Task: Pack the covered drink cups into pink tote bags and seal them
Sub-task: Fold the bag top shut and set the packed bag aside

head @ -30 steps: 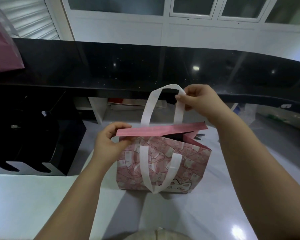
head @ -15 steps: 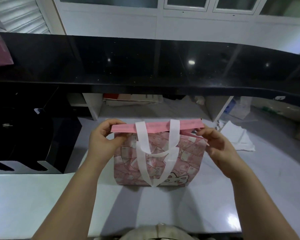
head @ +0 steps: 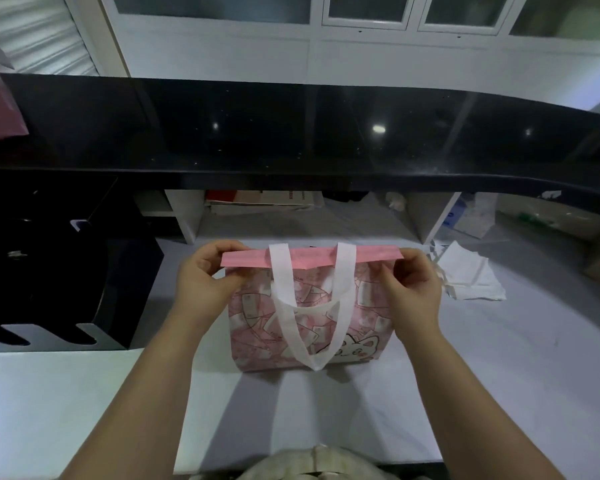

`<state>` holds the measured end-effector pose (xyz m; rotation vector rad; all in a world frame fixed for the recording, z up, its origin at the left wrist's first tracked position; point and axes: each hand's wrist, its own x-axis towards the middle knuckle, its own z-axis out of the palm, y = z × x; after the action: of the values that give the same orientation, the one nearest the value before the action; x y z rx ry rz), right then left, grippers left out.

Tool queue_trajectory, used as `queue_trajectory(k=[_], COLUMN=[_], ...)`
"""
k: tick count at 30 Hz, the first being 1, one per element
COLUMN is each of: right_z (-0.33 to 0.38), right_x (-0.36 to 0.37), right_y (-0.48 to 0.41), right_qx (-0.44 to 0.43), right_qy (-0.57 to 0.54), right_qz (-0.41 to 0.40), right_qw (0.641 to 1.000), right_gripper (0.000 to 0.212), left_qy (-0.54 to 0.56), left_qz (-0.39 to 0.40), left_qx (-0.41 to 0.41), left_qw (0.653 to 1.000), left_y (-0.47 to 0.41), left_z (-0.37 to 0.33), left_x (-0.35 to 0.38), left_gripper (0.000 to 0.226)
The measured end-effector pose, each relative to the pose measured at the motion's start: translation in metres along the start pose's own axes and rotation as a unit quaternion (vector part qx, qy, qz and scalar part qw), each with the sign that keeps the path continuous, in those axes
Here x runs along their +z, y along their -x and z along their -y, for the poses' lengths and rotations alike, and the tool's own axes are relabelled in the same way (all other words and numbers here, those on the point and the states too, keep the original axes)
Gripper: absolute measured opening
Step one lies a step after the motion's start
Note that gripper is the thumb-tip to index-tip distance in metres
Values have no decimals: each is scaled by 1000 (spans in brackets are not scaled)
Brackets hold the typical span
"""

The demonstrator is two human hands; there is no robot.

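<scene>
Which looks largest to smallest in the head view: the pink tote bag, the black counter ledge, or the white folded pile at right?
1. black counter ledge, spanning the whole frame.
2. pink tote bag.
3. white folded pile; it lies farther from the camera than the bag, so its true size is unsure.

Pink tote bag (head: 312, 327) upright on white counter, top flap folded shut, white handles hanging down front.

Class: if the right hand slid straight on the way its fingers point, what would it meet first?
The right hand pinches the pink top strip of the tote bag; pointing left along the strip, it would likely meet the white handle strap next.
</scene>
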<state>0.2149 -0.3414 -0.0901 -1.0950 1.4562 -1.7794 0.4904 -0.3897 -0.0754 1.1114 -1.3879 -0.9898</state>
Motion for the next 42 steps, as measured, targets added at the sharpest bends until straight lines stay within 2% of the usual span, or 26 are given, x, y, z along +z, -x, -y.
queue_trajectory(k=[3,6,8,11,13,15,16,18,20,22,24,25,29,32,34,35,37,39,40,42], right_z=[1,5,9,13,19,26,29,33,36,38,37,36,37,52,66,70,71,65,61,54], right_x=[-1,-5,-10,-23,-30,-30,-27,-20,-13,-11,-11,-10,-12,-22,-11,1,28,46,49,48], right_y=[-3,-8,-12,-19,-20,-17,-16,-17,-20,-24,-26,-26,-26,-26,-20,-18,-13,-10,-10,-7], right_qx=[-23,-96,-178,-253,-253,-224,-195,-141,-110,-104,-100,-100,-95,-129,-169,-198,-233,-218,-211,-216], right_qy=[-7,116,219,262,279,276,268,269,305,360,389,394,408,416,397,402,473,546,564,559], right_qz=[17,68,108,156,188,189,175,153,174,186,162,152,153,183,202,223,273,280,265,230], right_qw=[1000,986,953,918,907,916,927,941,930,908,901,901,895,881,879,866,805,759,753,767], right_gripper=[44,60,56,37,19,17,17,34,35,27,26,25,18,21,24,26,26,21,19,15], left_qy=[37,40,9,-80,-133,-166,-179,-206,-249,-303,-340,-351,-372,-300,-282,-309,-419,-492,-512,-536], left_qz=[10,23,32,51,59,47,30,4,13,16,-4,-16,-10,51,77,87,104,116,114,95], left_qx=[1,11,26,56,84,105,103,85,85,114,130,129,128,107,132,160,208,209,195,171], left_qw=[999,999,999,994,986,979,978,975,965,946,931,927,919,947,947,934,878,837,829,822], left_y=[-1,-3,-3,-1,1,5,6,4,1,-3,-5,-5,-6,-5,-3,-3,-2,0,0,0], left_z=[-1,-1,-1,-4,-10,-14,-15,-17,-19,-19,-19,-19,-19,-30,-45,-52,-63,-62,-58,-50], left_x=[-3,-7,-12,-22,-25,-22,-18,-9,-4,-3,-3,-2,-5,-15,-1,14,50,76,81,84], left_gripper=[45,44,43,38,29,19,17,25,37,25,12,12,21,22,23,24,25,23,24,23])
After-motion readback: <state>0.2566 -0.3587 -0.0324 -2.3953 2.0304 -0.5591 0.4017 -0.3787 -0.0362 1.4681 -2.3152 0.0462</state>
